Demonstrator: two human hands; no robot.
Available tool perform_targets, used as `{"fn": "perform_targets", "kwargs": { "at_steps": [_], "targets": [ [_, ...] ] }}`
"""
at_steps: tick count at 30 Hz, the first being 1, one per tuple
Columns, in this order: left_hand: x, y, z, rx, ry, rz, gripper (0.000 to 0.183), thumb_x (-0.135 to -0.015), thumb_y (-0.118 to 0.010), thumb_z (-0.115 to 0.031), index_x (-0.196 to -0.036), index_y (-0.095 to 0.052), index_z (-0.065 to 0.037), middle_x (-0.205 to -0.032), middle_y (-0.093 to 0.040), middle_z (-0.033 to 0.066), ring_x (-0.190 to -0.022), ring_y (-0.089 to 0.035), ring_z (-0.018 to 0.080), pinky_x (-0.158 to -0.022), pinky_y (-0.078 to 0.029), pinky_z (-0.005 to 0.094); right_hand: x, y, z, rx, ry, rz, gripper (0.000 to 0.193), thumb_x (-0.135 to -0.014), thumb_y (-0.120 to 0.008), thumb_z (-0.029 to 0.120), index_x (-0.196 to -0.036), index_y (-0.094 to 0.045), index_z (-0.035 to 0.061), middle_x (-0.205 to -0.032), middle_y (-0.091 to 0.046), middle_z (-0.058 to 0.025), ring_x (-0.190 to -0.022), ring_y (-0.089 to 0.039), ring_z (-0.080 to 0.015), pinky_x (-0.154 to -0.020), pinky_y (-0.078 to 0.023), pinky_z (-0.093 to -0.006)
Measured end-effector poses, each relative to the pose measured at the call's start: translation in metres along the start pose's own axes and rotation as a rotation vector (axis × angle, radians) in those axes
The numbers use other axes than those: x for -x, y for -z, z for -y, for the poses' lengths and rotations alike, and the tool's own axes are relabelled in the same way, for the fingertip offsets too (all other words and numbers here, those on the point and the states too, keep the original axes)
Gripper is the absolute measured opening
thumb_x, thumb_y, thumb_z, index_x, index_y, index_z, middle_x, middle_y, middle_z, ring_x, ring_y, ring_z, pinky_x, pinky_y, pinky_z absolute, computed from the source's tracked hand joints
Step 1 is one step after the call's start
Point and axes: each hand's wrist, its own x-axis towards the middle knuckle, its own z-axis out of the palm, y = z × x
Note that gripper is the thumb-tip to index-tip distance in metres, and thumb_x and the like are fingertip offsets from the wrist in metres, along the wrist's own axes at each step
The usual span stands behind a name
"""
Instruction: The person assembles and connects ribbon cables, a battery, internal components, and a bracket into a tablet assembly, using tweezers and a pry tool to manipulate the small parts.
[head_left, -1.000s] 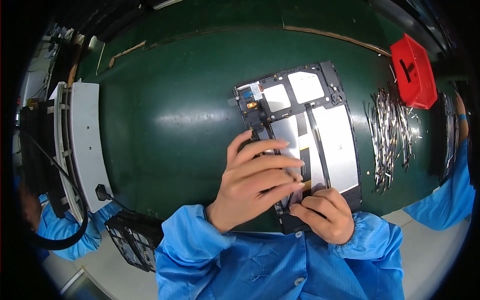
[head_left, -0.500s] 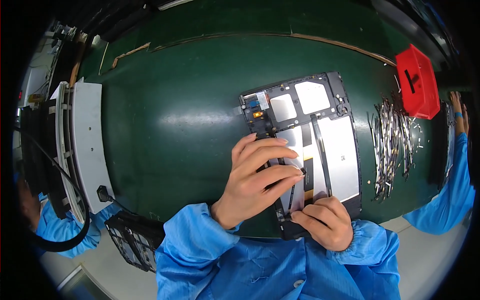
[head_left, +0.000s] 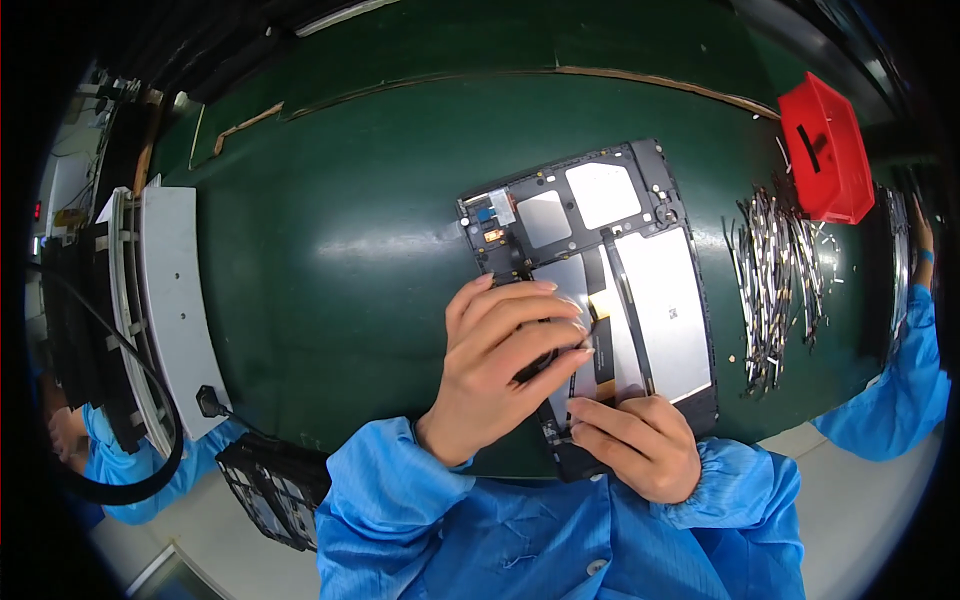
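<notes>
Lying near the bench's front edge, the opened tablet ran lengthwise away from the person. Both hands pressed its near end: left hand curled, fingers down; right hand pinching beside it.

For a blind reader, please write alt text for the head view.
Both hands, left hand and right hand, press on an opened tablet frame lying on a green mat. A pile of thin metal strips and a red bin lie to its right.
</notes>
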Motion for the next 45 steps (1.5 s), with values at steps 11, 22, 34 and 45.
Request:
{"fn": "perform_targets", "kwargs": {
  "at_steps": [11, 22, 34, 45],
  "targets": [
    [0.041, 0.023, -0.012, -0.512, -0.039, 0.334, 0.065, -0.084, -0.021, -0.073, -0.116, -0.063, -0.036, -0.137, -0.037, 0.0130, -0.130, -0.021, 0.0347, -0.105, -0.001, 0.0543, -0.004, 0.008, 0.006, 0.098, 0.023, 0.065, 0.015, -0.071, -0.063, 0.009, -0.085, -0.066, 0.0039, -0.113, -0.062, -0.0056, -0.081, -0.053, -0.0161, -0.064, -0.046, -0.0260],
    [0.003, 0.020, -0.005, -0.505, 0.046, 0.329, 0.052, -0.078, -0.057, -0.056, -0.126, -0.054, -0.036, -0.146, -0.026, 0.0135, -0.134, -0.018, 0.0358, -0.105, -0.004, 0.0548, -0.019, 0.037, 0.023, -0.012, -0.196, 0.199, 0.035, -0.078, -0.067, 0.025, -0.104, -0.060, 0.0031, -0.075, -0.056, -0.0041, -0.060, -0.052, -0.0158, -0.055, -0.045, -0.0262],
    [0.040, 0.011, -0.027, -0.152, 0.281, 0.135, 0.060, -0.086, -0.053, -0.034, -0.140, -0.036, -0.011, -0.147, -0.014, 0.0256, -0.135, -0.010, 0.0451, -0.105, -0.004, 0.0584, -0.001, 0.030, 0.026, 0.136, -0.143, 0.368, 0.065, -0.077, -0.063, 0.052, -0.120, -0.057, 0.0040, -0.052, -0.048, -0.0022, -0.046, -0.050, -0.0158, -0.048, -0.040, -0.0259],
    [0.072, 0.011, -0.051, -0.137, 0.536, 0.160, 0.051, -0.088, -0.053, -0.033, -0.129, -0.049, -0.002, -0.146, -0.022, 0.0209, -0.136, -0.011, 0.0421, -0.107, -0.003, 0.0535, 0.011, 0.046, -0.037, 0.051, -0.658, -0.089, 0.052, -0.074, -0.075, 0.028, -0.115, -0.059, 0.0007, -0.059, -0.059, -0.0166, -0.047, -0.058, -0.0270, -0.047, -0.046, -0.0341]
  ]
}}
